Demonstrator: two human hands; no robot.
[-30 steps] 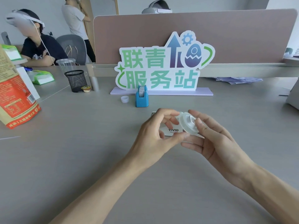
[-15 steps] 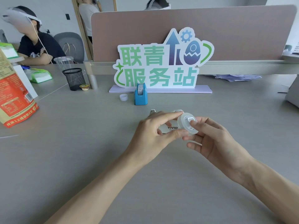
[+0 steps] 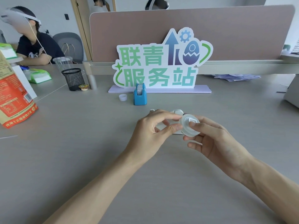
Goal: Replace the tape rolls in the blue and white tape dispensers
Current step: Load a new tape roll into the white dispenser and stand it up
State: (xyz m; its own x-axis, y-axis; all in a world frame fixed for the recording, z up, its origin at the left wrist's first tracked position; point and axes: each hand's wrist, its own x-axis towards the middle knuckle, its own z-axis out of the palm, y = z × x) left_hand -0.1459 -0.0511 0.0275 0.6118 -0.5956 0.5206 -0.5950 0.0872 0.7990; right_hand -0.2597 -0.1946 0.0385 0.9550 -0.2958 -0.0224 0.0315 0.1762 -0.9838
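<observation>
Both hands meet over the middle of the grey table. My right hand (image 3: pixel 215 143) holds a clear tape roll (image 3: pixel 188 126) with a white hub, thumb pressed on the hub. My left hand (image 3: pixel 153 131) pinches the roll's left edge between thumb and forefinger. The white tape dispenser (image 3: pixel 177 112) lies on the table behind my fingers, mostly hidden. The blue tape dispenser (image 3: pixel 140 96) stands upright farther back with a patterned tape roll in it, in front of the sign.
A small white cap (image 3: pixel 123 97) sits left of the blue dispenser. A standing sign (image 3: pixel 160 65) backs onto a partition. A black mesh cup (image 3: pixel 73 79), a small jar (image 3: pixel 83 87) and an orange bag (image 3: pixel 11 97) are at left. A seated person is at far left.
The roll has turned slightly between my fingers, its hub now facing more toward me. Both hands stay in about the same spot above the white dispenser.
</observation>
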